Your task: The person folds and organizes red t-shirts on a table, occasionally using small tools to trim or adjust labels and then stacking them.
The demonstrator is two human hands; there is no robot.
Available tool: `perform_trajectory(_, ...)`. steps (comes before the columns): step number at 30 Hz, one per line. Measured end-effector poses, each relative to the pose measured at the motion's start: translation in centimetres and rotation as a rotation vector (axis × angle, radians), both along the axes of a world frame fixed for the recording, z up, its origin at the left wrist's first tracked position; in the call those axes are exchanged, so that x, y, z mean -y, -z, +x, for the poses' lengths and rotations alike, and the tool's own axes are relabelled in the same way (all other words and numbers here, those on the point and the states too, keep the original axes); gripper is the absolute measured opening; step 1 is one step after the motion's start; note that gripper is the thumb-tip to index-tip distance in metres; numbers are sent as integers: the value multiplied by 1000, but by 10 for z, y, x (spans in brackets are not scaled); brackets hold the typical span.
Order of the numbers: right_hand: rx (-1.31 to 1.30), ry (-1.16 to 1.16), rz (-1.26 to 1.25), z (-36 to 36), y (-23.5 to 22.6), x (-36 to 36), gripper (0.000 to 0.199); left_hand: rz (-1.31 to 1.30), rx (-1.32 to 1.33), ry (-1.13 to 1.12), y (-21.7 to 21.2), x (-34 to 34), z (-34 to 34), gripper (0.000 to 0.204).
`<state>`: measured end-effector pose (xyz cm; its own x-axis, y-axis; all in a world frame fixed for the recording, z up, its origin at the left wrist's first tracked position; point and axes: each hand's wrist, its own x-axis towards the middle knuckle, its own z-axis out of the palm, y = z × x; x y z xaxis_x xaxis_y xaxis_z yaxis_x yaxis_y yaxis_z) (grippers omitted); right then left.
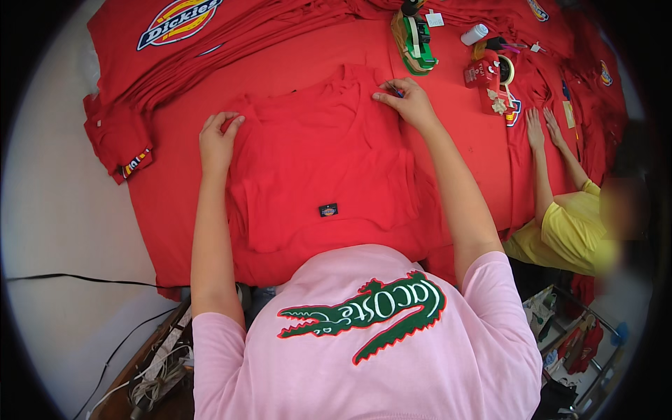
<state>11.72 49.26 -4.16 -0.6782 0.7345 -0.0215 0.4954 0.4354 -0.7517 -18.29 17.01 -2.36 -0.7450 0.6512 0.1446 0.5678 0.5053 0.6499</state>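
A red T-shirt (315,154) lies spread before me, neckline away from me, with a small dark label patch (328,210) toward its near end. At its left shoulder corner, my left hand (218,140) is closed, thumb and fingertips pinching the cloth edge. My right hand (409,103) pinches the opposite shoulder corner. A small dark-blue item (398,92) shows between the right fingers, too little of it visible to name. Under the shirt lies more red cloth, partly hidden by it.
Stacked red shirts (175,63) lie at the far left, beside a folded red piece (119,136). A green tape dispenser (414,45), a red tape dispenser (488,77) and a white bottle (474,34) stand beyond. At right, a co-worker's hands (542,129) press on red cloth.
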Motion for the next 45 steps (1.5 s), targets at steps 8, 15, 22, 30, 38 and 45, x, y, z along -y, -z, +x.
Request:
perform_trajectory(8,-520,273,-687,-5,-11,-7,25,166,60,-147,-5,-5,-7,18)
perform_trajectory(15,-571,353,-960,-7,-51,-1,21,389,267,-108,7,1,-25,22)
perform_trajectory(22,-573,376,-974,3,-65,5,23,376,347,-100,-10,1,-19,17)
perform_trajectory(30,-609,350,-894,16,-74,23,26,510,485,-107,-22,26,-5,15)
perform_trajectory(38,-484,315,-645,51,-100,42,18,489,533,-94,-70,50,26,16)
perform_trajectory(45,-351,121,-437,101,-140,84,16,578,500,-5,-110,87,64,12)
